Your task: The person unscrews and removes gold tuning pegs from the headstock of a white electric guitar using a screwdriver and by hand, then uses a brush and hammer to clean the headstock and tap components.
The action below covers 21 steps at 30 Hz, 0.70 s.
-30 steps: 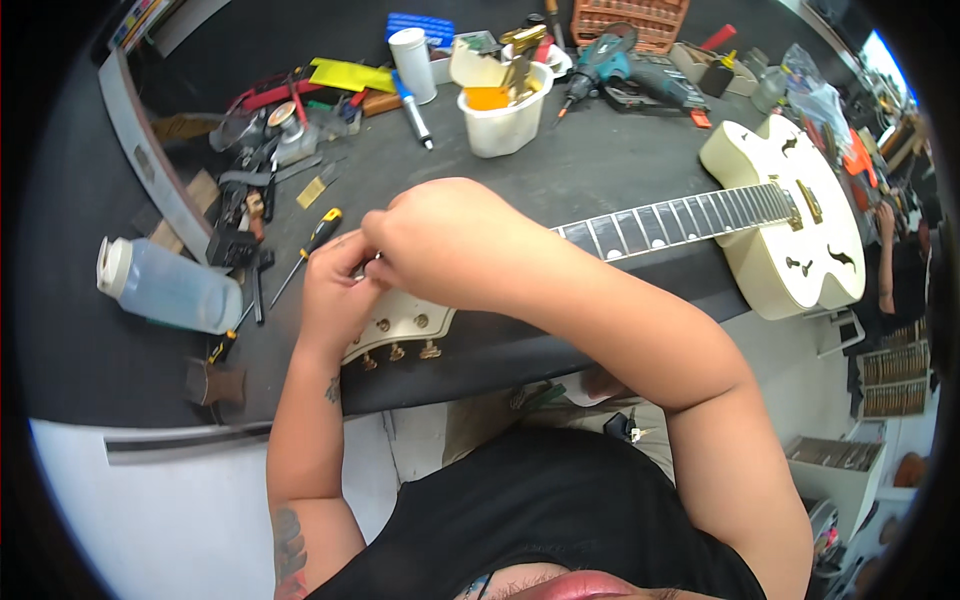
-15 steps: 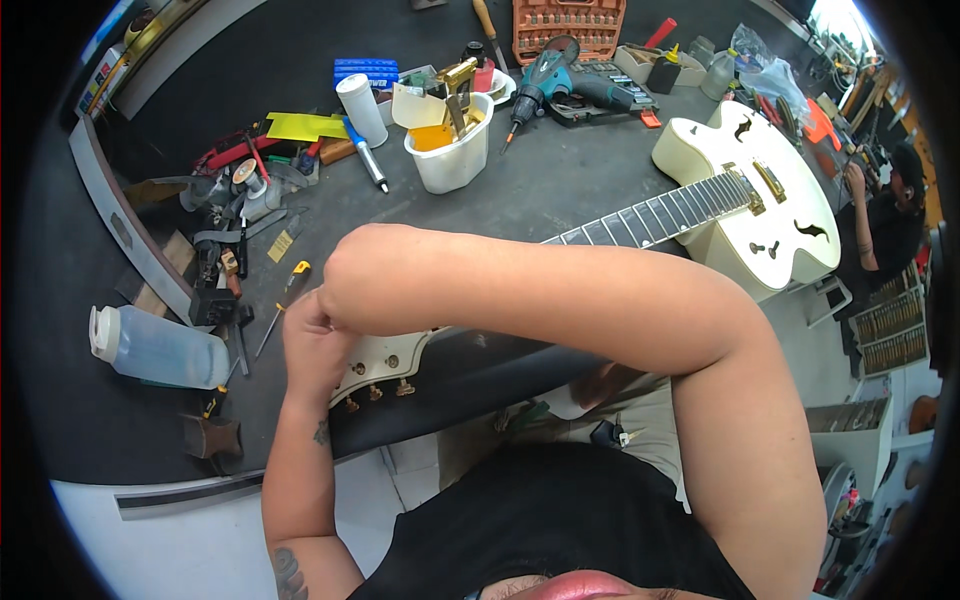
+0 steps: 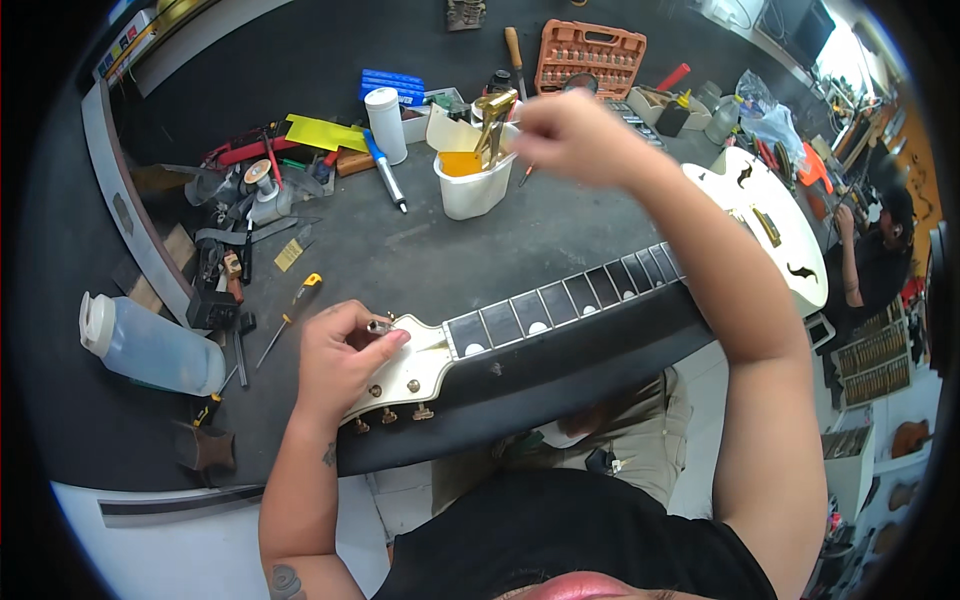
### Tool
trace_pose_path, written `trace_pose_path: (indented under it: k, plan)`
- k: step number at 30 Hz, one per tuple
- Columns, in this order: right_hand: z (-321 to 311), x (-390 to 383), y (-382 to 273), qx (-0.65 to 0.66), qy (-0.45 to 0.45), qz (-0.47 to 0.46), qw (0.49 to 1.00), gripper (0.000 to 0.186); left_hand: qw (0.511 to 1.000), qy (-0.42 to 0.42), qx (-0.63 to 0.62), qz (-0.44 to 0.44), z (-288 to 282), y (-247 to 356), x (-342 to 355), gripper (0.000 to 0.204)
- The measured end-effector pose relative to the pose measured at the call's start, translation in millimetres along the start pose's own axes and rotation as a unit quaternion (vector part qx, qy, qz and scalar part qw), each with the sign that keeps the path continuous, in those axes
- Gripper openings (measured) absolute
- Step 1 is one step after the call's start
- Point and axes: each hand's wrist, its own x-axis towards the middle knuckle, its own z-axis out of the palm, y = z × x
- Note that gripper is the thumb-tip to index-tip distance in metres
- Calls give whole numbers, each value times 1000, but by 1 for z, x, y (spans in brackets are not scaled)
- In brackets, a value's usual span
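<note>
Head view: the left hand (image 3: 338, 355) is at the headstock (image 3: 428, 368) of a white guitar (image 3: 793, 262), thumb and forefinger closed on a small metal cylinder (image 3: 378, 327). The pinch appears to keep this piece steady and upright against the headstock. The other fingers are folded beneath and partly hidden.

The right hand (image 3: 578, 142) is raised well apart from the left, fingers curled and blurred; whether it holds anything cannot be determined. Just left of it stands a white tub (image 3: 474, 195) of mixed items, apparently placed for easy reach.

The guitar lies face up, its neck (image 3: 565, 308) running rightward from the left hand and its body beyond the right forearm. This lengthwise position likely lets the bench (image 3: 360, 245) support it while leaving the tuners (image 3: 390, 416) accessible. A yellow-handled screwdriver (image 3: 306, 291) lies just beyond the left hand, presumably for convenience.
</note>
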Motion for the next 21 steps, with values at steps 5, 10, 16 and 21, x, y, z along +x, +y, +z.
trace_pose_path:
  k: [5,10,16,21]
  plan:
    - [-37,30,157,-182,79,181,963,42,999,2,22,29,-6,-10,1,19]
    - [-5,31,239,-295,-50,266,916,76,976,50,-213,13,-10,-14,4,10]
    - [4,45,249,-312,-91,261,909,67,981,39,-187,-29,-12,-16,5,12]
    - [-58,34,230,-239,-23,282,929,51,983,29,-173,-45,-16,-15,4,11]
